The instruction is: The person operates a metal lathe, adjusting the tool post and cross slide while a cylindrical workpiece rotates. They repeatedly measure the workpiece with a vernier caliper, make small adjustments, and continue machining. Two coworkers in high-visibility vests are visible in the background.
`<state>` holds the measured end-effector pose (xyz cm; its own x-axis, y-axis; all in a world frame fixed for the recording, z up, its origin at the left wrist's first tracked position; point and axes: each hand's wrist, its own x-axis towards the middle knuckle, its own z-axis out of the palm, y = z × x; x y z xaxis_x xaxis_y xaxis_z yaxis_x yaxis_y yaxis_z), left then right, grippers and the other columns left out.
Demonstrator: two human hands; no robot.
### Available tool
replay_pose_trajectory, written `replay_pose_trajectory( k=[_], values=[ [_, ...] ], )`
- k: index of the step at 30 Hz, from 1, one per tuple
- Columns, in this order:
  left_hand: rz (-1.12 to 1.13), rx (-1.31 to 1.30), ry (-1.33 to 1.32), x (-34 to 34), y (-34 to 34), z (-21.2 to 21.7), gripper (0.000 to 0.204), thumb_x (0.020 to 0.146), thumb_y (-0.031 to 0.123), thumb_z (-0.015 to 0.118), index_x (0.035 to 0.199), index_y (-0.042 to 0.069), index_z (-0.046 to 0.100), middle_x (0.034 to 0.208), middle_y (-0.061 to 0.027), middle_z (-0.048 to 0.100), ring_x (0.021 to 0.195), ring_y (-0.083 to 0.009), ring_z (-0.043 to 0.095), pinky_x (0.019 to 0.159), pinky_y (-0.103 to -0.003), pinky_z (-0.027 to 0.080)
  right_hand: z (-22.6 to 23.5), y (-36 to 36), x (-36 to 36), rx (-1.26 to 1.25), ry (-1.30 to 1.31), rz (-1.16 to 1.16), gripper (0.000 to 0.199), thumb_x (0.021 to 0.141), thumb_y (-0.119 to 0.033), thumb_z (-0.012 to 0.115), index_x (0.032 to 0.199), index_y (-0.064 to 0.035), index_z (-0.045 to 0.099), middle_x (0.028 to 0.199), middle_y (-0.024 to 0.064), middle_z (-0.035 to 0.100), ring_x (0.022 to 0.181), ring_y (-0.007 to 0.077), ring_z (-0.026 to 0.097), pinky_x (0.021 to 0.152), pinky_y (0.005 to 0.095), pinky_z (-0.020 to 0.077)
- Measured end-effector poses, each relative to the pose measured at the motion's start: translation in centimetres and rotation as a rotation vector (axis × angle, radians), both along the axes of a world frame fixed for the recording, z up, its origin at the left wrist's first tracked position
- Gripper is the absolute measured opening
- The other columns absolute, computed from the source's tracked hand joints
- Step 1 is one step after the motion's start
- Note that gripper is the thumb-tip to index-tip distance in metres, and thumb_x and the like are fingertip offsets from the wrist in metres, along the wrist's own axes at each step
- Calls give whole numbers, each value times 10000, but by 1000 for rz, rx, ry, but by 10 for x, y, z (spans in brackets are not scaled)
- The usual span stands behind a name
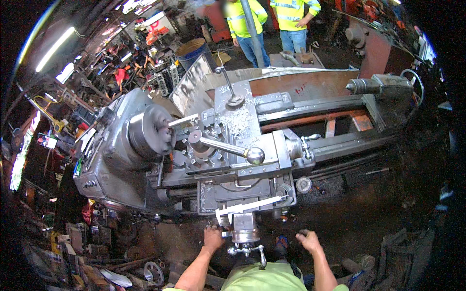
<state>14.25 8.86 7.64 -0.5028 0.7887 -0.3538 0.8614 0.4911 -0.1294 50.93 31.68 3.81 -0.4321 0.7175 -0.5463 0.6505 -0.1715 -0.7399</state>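
Grey lathe [267, 147], metal shavings [237, 121], cluttered workshop [131, 63], lit tube [55, 49]

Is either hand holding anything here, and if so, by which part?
The right hand shows nothing in it, apart from the crank handle. The left hand is at the machine's front edge; whether its fingers grip anything there cannot be told.

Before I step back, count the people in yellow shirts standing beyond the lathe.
2. The first person stands partly behind the slanted pole, across the lathe; the second person stands to the right. Others may be hidden in the background.
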Motion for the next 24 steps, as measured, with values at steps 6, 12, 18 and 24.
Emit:
replay_pose_trajectory(
  k=[6,12,18,24],
  values=[
    [-121,93,145,-8,-7,-13,381,677,260,739,1021,102,695,1060,-131,647,1019,-329,577,887,-474,437,37,101,-22,369,-38,-210,648,848,-287,661,1329,100,463,1276,304,561,1221,389,540,1033,420,416],
    [-27,231,-45,-2,-3,1,332,665,195,737,984,107,704,1019,-121,648,999,-335,584,855,-500,448,71,165,-66,753,-273,-331,506,899,-308,574,1302,-8,516,1235,257,576,1164,437,546,961,465,468],
    [60,135,-121,1,4,16,378,641,199,779,999,113,692,1072,-121,642,1069,-335,572,900,-522,441,114,152,-80,380,-785,65,361,887,-211,534,1204,-59,614,1213,212,632,1164,392,588,975,497,460],
    [79,290,-164,2,2,11,348,697,165,711,1041,123,704,1109,-133,639,1132,-355,548,952,-573,411,208,69,-114,1305,39,163,198,786,-109,670,974,-47,663,924,136,664,888,356,605,797,457,489]
  ],
)
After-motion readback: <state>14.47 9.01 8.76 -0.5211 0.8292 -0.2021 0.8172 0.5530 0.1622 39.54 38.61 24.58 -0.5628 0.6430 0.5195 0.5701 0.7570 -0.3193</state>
